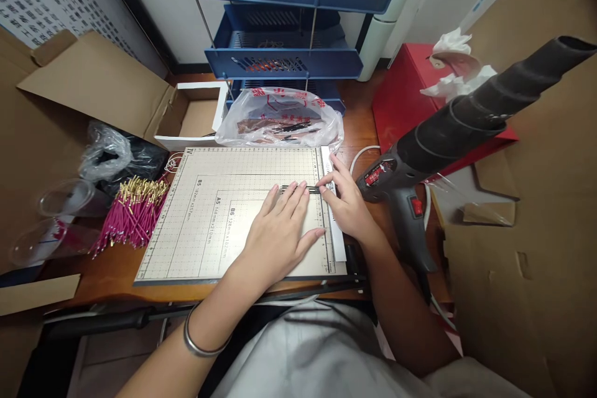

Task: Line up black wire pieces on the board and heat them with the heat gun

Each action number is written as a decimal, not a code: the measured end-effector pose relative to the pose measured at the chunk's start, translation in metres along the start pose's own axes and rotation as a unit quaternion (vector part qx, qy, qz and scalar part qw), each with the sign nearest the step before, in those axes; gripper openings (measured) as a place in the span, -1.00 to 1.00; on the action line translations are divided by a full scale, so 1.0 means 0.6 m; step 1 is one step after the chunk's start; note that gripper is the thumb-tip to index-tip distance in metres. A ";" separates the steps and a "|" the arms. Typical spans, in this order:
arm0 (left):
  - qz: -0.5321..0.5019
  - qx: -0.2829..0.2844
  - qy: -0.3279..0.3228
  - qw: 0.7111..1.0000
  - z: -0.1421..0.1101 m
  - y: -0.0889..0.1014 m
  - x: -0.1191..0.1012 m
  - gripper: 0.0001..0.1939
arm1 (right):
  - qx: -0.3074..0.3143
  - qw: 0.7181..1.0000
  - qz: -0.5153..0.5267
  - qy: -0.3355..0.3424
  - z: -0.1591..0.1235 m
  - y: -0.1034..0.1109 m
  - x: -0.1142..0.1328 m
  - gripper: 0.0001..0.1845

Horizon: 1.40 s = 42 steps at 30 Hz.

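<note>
Several short, thin black pieces (311, 189), like cut tubing, lie side by side on a cream paper-cutter board (186, 242) printed with a grid and paper sizes. My left hand (280, 233) rests flat on the board, its fingertips pressing the pieces down. At the board's right edge, my right hand (344, 199) pinches the right ends of the same pieces between thumb and finger. A white paper strip (339, 242) runs along that edge, partly under my right hand. What exactly the black pieces are is hard to make out.
A black heat gun (405, 168) stands at the right, before a red box (401, 87). Magenta wires with gold tips (133, 211) are bundled at the left, near clear plastic cups (56, 242). Behind the board are a plastic bag (280, 118), an open carton (186, 130) and blue trays (284, 62).
</note>
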State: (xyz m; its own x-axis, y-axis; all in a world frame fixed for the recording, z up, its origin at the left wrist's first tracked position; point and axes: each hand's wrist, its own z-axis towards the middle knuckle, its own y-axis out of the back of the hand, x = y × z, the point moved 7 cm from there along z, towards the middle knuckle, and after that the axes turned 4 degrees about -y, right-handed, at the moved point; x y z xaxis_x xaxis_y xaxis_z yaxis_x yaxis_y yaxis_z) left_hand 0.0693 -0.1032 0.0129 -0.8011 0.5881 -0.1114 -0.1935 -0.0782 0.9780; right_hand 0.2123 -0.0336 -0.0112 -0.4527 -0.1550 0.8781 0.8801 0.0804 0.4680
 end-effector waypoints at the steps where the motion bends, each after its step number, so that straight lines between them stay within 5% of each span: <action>1: -0.003 -0.001 -0.002 1.000 0.001 -0.001 -0.001 -0.23 | -0.001 1.000 -0.002 0.000 0.000 0.000 0.001 -0.90; 8: -0.013 0.012 -0.025 1.000 0.010 -0.011 -0.007 -0.20 | -0.001 1.000 0.017 -0.012 0.001 0.000 -0.004 -0.89; 16: -0.011 0.026 -0.020 0.999 0.022 -0.016 -0.019 -0.16 | -0.059 0.971 0.223 -0.057 0.005 0.001 -0.026 -0.73; 30: -0.001 0.004 -0.048 0.999 0.024 -0.014 -0.031 -0.15 | -0.048 0.979 0.189 -0.066 0.001 -0.008 -0.027 -0.63; 37: 0.013 -0.048 0.010 0.999 0.012 0.001 -0.002 -0.23 | -0.052 0.974 0.207 -0.070 0.002 -0.008 -0.026 -0.65; 42: 0.017 -0.034 -0.002 0.999 0.010 -0.003 0.003 -0.23 | -0.047 0.974 0.211 -0.073 0.000 -0.010 -0.024 -0.66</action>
State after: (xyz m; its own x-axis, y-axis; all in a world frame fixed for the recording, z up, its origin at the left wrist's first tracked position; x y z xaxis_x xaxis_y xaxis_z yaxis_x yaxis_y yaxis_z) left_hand 0.0719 -0.0972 0.0122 -0.8055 0.5875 -0.0770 -0.2042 -0.1532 0.9669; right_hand 0.2134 -0.0318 -0.0269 -0.0568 0.0146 0.9983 0.9983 0.0145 0.0566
